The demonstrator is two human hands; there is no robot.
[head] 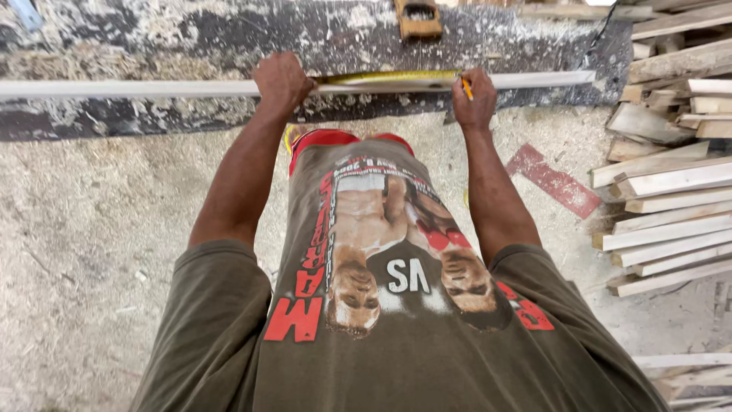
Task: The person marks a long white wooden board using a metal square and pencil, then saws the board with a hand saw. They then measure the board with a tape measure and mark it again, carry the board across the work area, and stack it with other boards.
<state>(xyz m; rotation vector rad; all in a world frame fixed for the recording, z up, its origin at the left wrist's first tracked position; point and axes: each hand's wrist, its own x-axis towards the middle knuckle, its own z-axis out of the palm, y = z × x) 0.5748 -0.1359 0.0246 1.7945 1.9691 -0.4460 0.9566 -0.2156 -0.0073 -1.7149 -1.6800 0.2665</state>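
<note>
Count: my two hands, one long pale wooden strip (191,87), one yellow tape measure blade (381,77), one orange pencil (466,88), one wooden block (418,18) on the bench top, one red board (554,181) on the floor, and a stack of more than ten pale offcuts (671,206) at my right
Left hand: my left hand (280,80) is curled over the strip, fingers bent and pressing down where the tape starts
Right hand: my right hand (474,95) pinches the pencil, its tip touching the strip beside the tape's far end
Strip position: it lies on the dark, dust-caked workbench (152,38), along the near edge, just in front of my body
Long axis: the strip runs left to right across the view; the tape lies along it between my hands
Pencil direction: it leans up and to the left, the point toward the strip
Cut off: the strip's left end leaves the frame; its right end stops short of the offcuts
Hard to make out: the tape's marks are too small to see, my fingertips are hidden behind my knuckles, and my shirt covers the sawdust floor (91,252) under me
</note>
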